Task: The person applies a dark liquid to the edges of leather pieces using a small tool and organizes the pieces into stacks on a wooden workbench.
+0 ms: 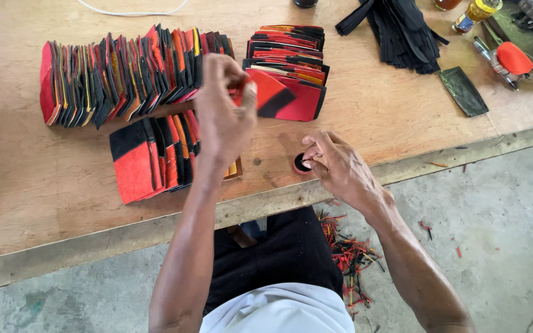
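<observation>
My left hand (224,111) is raised above the wooden table (44,185) and pinches a red and black piece of material (271,94) by its edge. My right hand (335,165) rests on the table near the front edge, its fingertips at a small round red pot with a dark inside (301,164). Below the left hand lies a row of red and black pieces (149,154) leaning on each other.
A long row of the same pieces (118,74) stands at the back left, a stack (288,52) behind the held piece. Black strips (402,31), a dark flat piece (462,91), bottles (476,12) and a red-topped tool (513,58) lie at right. Scraps (347,253) litter the floor.
</observation>
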